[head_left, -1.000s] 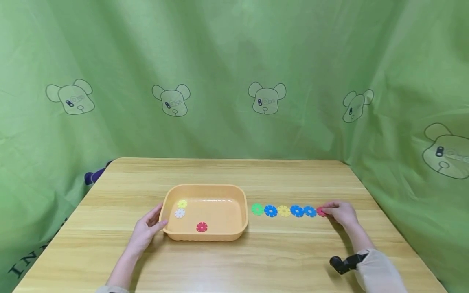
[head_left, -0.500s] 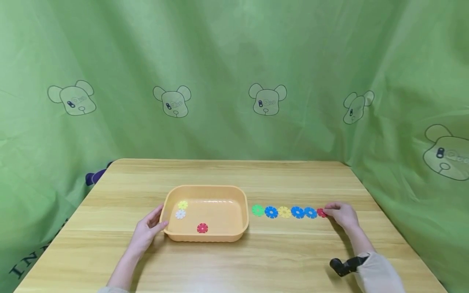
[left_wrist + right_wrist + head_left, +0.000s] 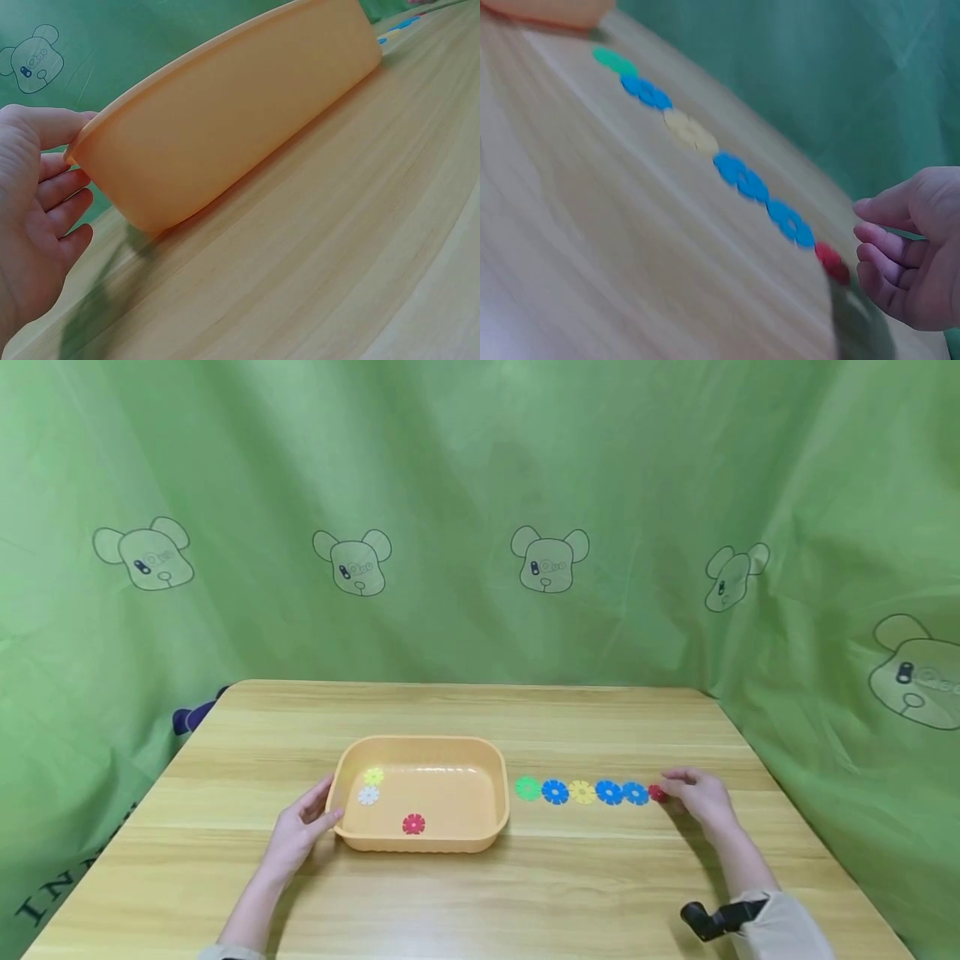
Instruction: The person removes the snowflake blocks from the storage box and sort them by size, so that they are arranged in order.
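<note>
A peach plastic basin point(image 3: 420, 844) stands on the wooden table. My left hand point(image 3: 298, 828) holds its left end, with the thumb over the rim in the left wrist view and the other fingers loosely bent beside the wall. A row of flat snowflake discs runs right from the basin: green point(image 3: 527, 788), blue point(image 3: 555, 792), yellow point(image 3: 582, 792), two more blue and a red disc point(image 3: 656, 792) at the end. My right hand point(image 3: 915, 259) hovers beside the red disc, fingers loosely bent and holding nothing; the disc lies on the table, apart from the fingertips.
Inside the basin lie a yellow disc point(image 3: 373, 776), a white disc point(image 3: 368, 796) and a red disc near the front wall. A green curtain point(image 3: 450, 527) with bear-head prints hangs behind and beside the table point(image 3: 525, 902). A black device sits on my right wrist.
My right hand has let go of the red disc at the row's end and lifted slightly off it. The left hand and basin stay in place.
</note>
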Available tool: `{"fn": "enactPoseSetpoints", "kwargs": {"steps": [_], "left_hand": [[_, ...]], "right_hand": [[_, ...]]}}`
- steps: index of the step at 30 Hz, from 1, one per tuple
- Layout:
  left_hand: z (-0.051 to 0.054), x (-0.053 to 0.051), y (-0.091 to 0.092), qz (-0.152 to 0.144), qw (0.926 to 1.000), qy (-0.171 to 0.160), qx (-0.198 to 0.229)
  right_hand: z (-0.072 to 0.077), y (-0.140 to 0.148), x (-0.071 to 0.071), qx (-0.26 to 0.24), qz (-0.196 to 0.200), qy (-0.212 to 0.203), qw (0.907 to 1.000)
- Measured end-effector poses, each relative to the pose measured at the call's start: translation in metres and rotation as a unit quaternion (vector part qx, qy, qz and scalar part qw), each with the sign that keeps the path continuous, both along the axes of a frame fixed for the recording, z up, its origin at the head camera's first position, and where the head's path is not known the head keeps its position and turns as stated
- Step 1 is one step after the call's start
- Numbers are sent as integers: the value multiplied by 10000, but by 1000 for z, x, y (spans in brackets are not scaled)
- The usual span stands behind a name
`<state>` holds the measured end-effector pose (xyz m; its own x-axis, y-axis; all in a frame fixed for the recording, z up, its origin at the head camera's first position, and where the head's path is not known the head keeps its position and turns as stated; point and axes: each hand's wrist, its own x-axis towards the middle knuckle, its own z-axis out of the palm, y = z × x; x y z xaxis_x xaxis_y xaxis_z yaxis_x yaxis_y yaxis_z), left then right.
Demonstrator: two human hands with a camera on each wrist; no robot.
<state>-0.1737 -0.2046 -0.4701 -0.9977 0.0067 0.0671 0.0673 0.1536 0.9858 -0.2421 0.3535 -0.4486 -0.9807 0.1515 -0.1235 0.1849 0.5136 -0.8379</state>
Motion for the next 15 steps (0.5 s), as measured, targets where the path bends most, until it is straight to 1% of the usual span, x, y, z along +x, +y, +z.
{"fn": "enactPoseSetpoints", "kwargs": {"steps": [5, 8, 12, 15], "left_hand": [[1, 0, -1, 19, 10000, -7, 2], [1, -1, -1, 24, 10000, -5, 5], [1, -1, -1, 9, 10000, -3, -7], [2, 0, 0, 18, 10000, -2, 10]], "right_hand": [[16, -23, -4, -256, 341, 230, 9988], [24, -38, -9, -176, 588, 377, 9974], [35, -60, -15, -213, 889, 449, 9948], [42, -78, -19, -454, 1059, 422, 9924]]}}
